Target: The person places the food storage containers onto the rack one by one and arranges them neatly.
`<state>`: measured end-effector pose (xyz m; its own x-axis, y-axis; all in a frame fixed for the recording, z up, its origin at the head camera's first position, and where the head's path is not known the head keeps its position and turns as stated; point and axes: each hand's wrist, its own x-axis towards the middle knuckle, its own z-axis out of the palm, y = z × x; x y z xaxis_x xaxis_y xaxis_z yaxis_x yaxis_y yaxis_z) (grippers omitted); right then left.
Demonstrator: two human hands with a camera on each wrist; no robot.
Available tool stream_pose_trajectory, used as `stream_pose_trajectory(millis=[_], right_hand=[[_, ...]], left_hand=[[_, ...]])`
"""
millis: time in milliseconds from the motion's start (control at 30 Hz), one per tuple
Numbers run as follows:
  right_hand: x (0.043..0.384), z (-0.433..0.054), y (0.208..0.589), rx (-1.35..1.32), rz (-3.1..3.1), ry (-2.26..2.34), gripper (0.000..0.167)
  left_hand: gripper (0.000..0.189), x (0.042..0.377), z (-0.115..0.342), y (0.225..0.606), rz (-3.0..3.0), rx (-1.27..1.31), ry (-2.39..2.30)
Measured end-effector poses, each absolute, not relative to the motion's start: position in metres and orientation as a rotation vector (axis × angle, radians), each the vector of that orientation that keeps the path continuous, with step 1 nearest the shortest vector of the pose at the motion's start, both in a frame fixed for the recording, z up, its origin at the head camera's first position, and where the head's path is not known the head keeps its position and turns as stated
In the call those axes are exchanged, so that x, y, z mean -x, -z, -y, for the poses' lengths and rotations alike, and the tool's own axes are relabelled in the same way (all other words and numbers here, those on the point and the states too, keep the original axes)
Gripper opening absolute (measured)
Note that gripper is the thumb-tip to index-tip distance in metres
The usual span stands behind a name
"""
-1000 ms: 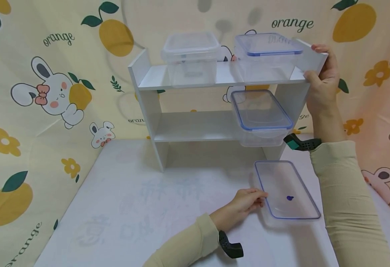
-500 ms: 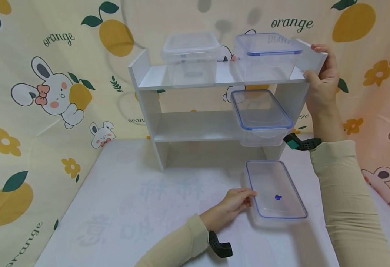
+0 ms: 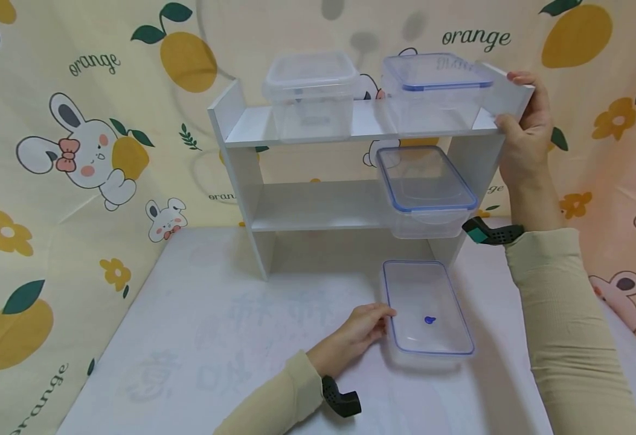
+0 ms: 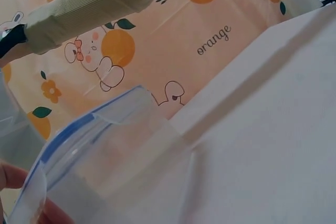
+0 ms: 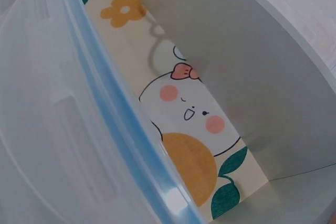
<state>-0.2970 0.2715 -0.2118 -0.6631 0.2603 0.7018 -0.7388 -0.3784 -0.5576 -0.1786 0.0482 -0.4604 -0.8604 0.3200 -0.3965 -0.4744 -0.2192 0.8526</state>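
Note:
My left hand (image 3: 351,338) pinches the left edge of a clear plastic food container (image 3: 432,290) with a blue-rimmed lid. The container is low over the white table, in front of the shelf's right half; a small blue shape shows through it. In the left wrist view, fingertips (image 4: 55,213) lie on either side of its side flap. Up at the top right, my right hand (image 3: 526,136) grips the side panel of a white two-tier shelf (image 3: 318,205), thumb in front and fingers behind.
Two lidded containers stand on the top board: a frosted one (image 3: 312,96) at left and a blue-rimmed one (image 3: 437,96) at right. Another blue-rimmed container (image 3: 426,181) sits on the middle board's right end, jutting past its front edge. A printed cloth (image 3: 106,254) hangs behind.
My left hand has moved left with the front container, from right of the shelf's right leg to in front of the shelf. The right hand stays on the side panel.

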Motion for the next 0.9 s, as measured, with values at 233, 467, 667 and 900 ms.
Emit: stream_pose_trajectory(millis=[233,467,667,900], right_hand=[[0.296,-0.271,0.212,-0.699,1.201,-2.085,0.042],[0.297,-0.27,0.212,-0.685,1.208,-2.078,0.042],[0.296,-0.271,0.211,-0.688,1.202,-2.088,0.042],[0.296,-0.271,0.211,-0.696,1.175,-2.121,0.043]], left_hand=[[0.028,0.181,-0.03,0.463,-1.55,0.146,-2.102],[0.037,0.186,-0.01,0.467,-1.548,0.096,-2.087],[0.017,0.191,0.01,0.468,-1.543,0.034,-2.063],[0.016,0.197,0.03,0.469,-1.511,-0.011,-2.025]])
